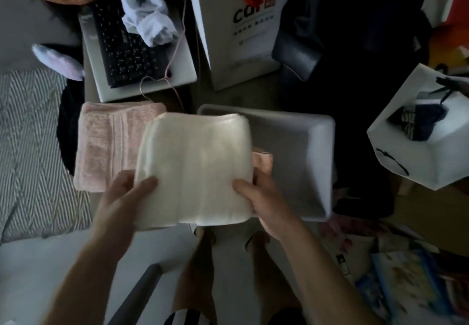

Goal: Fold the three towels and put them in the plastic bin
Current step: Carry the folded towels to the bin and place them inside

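Note:
A folded cream towel point(195, 167) is held flat in the air between both hands. My left hand point(124, 192) grips its near left corner and my right hand point(261, 197) grips its near right corner, thumbs on top. The towel hangs over the left edge of the grey plastic bin point(299, 147), whose right half shows bare. A folded pink towel point(106, 147) lies on the surface just left of the cream one, partly covered by it. A bit of pinkish cloth point(262, 162) peeks out under the cream towel's right edge.
A laptop point(132, 53) with crumpled white cloth point(147, 17) on it sits behind the pink towel. A white paper bag point(236, 25) stands behind the bin. A white box point(421, 132) is at the right. A herringbone blanket point(30, 147) lies at the left.

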